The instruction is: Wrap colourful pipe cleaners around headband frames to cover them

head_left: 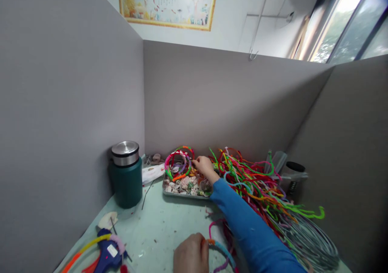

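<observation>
My left hand (190, 253) is closed at the bottom of the head view. It grips a ring wrapped in pipe cleaner (223, 249), with orange, blue and purple stretches; part of the ring runs out of the picture. Farther off, my right hand (204, 167) reaches over a metal tray (186, 195). Its fingers are pinched together at the tray's back part, and what they hold is too small to make out. Small shells and trinkets (184, 185) fill the tray. Several finished colored rings (178, 166) lie on its left side, beside my right fingers.
A tangled heap of bright pipe cleaners (242, 176) lies right of the tray, with coiled grey wire (315, 240) nearer me. At the left stand a green thermos (125, 184) and a blue glue gun (109, 250) under a yellow-orange hoop (86, 246). Grey partitions (212, 95) enclose the table.
</observation>
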`<action>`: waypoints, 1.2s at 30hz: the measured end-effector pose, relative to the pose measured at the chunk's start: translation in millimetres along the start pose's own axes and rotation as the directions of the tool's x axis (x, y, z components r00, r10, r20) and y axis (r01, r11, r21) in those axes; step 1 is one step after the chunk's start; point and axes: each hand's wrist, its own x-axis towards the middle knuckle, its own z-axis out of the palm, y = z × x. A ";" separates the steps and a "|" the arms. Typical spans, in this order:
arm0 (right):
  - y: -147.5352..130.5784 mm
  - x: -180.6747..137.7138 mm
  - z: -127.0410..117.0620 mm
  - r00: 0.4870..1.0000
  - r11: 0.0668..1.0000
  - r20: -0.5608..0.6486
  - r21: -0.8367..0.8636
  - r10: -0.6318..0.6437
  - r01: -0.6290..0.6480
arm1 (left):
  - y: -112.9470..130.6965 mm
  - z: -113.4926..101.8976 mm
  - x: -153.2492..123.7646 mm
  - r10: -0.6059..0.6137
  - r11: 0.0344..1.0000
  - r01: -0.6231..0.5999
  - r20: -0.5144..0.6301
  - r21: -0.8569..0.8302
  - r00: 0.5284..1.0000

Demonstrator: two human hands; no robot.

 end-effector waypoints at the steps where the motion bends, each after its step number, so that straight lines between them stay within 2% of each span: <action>1: 2.6 -3.3 0.0 1.000 0.999 0.007 -0.031 0.016 -0.016 | 0.1 -0.3 0.0 0.002 1.000 -0.002 0.001 -0.002 1.000; 8: 10.5 -13.6 2.6 0.998 0.989 0.024 -0.134 0.063 -0.059 | 1.1 -4.8 -1.0 0.007 1.000 -0.007 0.021 -0.007 1.000; 14: 8.1 -23.3 1.8 0.998 0.994 0.036 -0.097 0.045 -0.042 | 2.7 -9.8 -6.5 0.029 1.000 -0.029 -0.012 -0.012 1.000; 17: 9.3 -21.6 -4.9 0.995 0.993 0.004 -0.061 0.102 -0.102 | 0.3 -6.6 -7.0 0.044 0.999 -0.044 -0.040 -0.008 0.998; 21: 17.9 -10.5 -31.1 0.975 0.976 -0.022 0.019 0.219 -0.219 | -5.1 0.3 -6.2 0.087 0.996 -0.089 -0.106 -0.011 0.991; 25: 27.9 -11.3 -63.2 0.965 0.962 -0.055 0.114 0.257 -0.249 | -7.4 1.2 -7.3 0.107 0.994 -0.107 -0.116 0.007 0.987; 28: 34.4 -25.3 -86.2 0.964 0.956 -0.118 0.205 0.236 -0.209 | -7.7 0.4 -7.6 0.128 0.992 -0.127 -0.129 0.015 0.983; 32: 42.2 -58.3 -119.0 0.956 0.931 -0.232 0.355 0.178 -0.088 | -9.2 1.8 -5.6 0.140 0.990 -0.143 -0.147 -0.012 0.979; 36: 61.7 -101.3 -155.2 0.925 0.906 -0.342 0.424 0.164 -0.004 | -14.1 3.6 -2.3 0.151 0.971 -0.180 -0.181 -0.156 0.972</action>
